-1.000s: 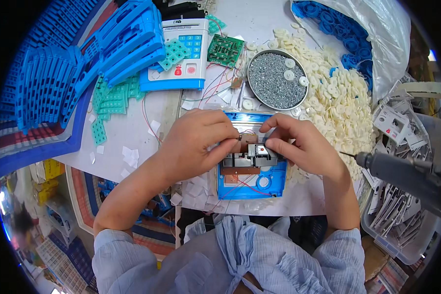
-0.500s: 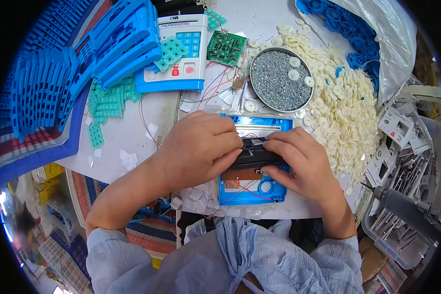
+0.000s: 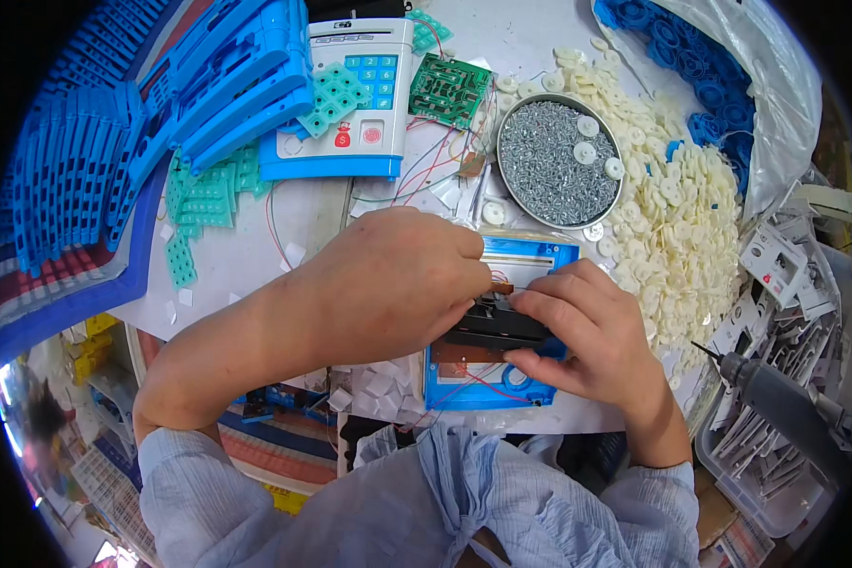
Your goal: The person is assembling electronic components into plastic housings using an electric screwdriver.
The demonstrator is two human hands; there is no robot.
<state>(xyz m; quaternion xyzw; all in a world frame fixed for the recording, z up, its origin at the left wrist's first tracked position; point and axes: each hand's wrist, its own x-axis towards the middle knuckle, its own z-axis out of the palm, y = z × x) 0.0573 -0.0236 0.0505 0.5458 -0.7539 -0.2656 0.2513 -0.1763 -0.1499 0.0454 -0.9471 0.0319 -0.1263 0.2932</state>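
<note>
Blue plastic forms the open casing (image 3: 502, 379) that lies on the white table (image 3: 530, 43) directly below you, and both of your hands meet over it. Your left hand (image 3: 388, 284) curls over the casing's left half, its fingertips pinched at a small brown part (image 3: 502, 287) by the upper opening. Your right hand (image 3: 587, 331) grasps a black module (image 3: 492, 329) between thumb and fingers, holding it across the casing's middle. Thin red wires (image 3: 473, 383) run under the module; pressing it down unevenly could pinch or tear them, and a slip could knock the round metal tin of screws (image 3: 554, 161) just beyond the casing. Cream-coloured plastic discs (image 3: 672, 208) lie heaped to the right of the tin, near enough to spill into the work. Farther off, a white-and-blue finished unit with a teal keypad (image 3: 346, 95) lies face up, bearing a small printed label strip along its top edge and two red round buttons. A green circuit board (image 3: 450, 87) sits just beside it, and stacked blue casings (image 3: 161, 104) fill the far left.
</note>
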